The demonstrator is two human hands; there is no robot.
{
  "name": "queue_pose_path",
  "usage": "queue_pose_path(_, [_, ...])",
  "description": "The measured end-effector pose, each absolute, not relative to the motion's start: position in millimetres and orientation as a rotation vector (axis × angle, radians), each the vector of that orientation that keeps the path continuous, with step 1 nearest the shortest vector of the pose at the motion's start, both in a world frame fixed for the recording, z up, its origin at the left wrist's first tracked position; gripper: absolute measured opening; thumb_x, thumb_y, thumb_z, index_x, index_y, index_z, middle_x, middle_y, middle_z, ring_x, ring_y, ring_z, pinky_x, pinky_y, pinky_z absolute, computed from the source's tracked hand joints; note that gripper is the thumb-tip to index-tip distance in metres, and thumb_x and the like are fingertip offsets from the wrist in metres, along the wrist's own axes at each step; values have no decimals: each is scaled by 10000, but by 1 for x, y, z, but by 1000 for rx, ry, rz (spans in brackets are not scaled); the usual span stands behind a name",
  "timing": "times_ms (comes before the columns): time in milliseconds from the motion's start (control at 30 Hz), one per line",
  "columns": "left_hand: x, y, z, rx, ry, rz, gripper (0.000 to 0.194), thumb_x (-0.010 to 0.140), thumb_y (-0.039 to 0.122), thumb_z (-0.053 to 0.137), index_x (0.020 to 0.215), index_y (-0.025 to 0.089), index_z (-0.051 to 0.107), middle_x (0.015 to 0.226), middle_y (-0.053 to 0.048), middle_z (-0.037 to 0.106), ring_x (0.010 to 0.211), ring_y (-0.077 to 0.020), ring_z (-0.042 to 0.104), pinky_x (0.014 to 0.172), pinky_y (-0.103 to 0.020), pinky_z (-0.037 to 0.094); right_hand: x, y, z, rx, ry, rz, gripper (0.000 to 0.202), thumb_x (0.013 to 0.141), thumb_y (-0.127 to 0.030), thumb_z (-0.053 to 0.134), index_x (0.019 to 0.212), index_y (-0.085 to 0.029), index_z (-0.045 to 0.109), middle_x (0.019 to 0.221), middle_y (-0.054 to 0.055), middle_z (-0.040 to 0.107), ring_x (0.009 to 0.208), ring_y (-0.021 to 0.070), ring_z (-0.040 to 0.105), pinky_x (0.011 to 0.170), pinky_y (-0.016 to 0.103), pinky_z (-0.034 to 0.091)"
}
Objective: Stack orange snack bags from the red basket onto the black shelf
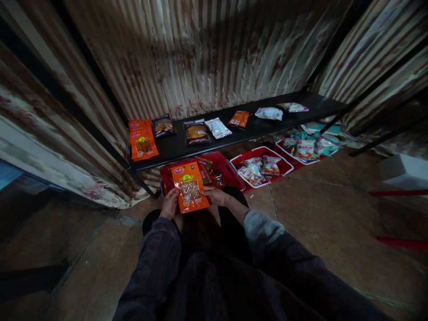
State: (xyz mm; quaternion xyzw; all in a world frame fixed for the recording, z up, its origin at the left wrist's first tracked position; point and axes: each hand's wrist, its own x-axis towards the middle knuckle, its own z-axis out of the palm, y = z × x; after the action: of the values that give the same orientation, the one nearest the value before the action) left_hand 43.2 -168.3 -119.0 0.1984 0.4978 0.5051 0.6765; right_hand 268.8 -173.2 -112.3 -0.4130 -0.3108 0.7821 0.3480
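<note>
An orange snack bag (190, 189) with a clear window showing thin brown sticks is held upright in front of me. My left hand (170, 203) grips its left edge, and my right hand (217, 196) grips its lower right edge. Behind the bag is a red basket (234, 174) with green-and-red packets (204, 171) in it, partly hidden by the bag. Another orange bag (143, 140) lies at the left end of the black shelf (174, 149), beside a dark purple packet (163, 125).
Along the shelf lie a purple packet (196, 133), a white packet (218, 128), a small orange packet (239, 119) and two pale packets. Two white-rimmed baskets (290, 166) of packets stand below. A black post (113, 151) rises at left; a white box (404, 171) is at right.
</note>
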Motion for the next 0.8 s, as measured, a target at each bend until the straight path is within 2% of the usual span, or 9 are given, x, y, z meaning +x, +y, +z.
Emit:
queue_pose_path(200, [46,-168,-105,408,1129,1207,356,590,304,769,881,160,623,714,-6,681,577,-107,605,609,-239,468,265,-172,-107,-1037,-836,2047,321,634,-204,748,941,-171,663,907,55,733,809,168,687,801,299,515])
queue_pose_path(467, [45,-165,-80,423,1135,1276,317,555,285,777,798,160,616,662,9,664,544,-96,588,569,-217,445,248,-156,-91,-1036,-722,1930,267,676,-266,750,900,-177,637,872,55,736,829,199,695,890,389,504])
queue_pose_path(700, [49,-154,-60,457,1188,1318,282,564,271,759,781,159,618,634,18,649,504,-84,557,535,-207,420,243,-146,-74,-1042,-636,1883,230,709,-254,723,895,-182,608,836,41,736,793,205,701,833,402,543])
queue_pose_path(800, [55,-150,-55,494,1209,1356,250,590,255,736,791,159,621,670,7,663,546,-99,575,576,-226,445,242,-144,-68,-1039,-650,1876,220,722,-255,710,906,-197,607,845,34,736,777,198,702,798,384,559])
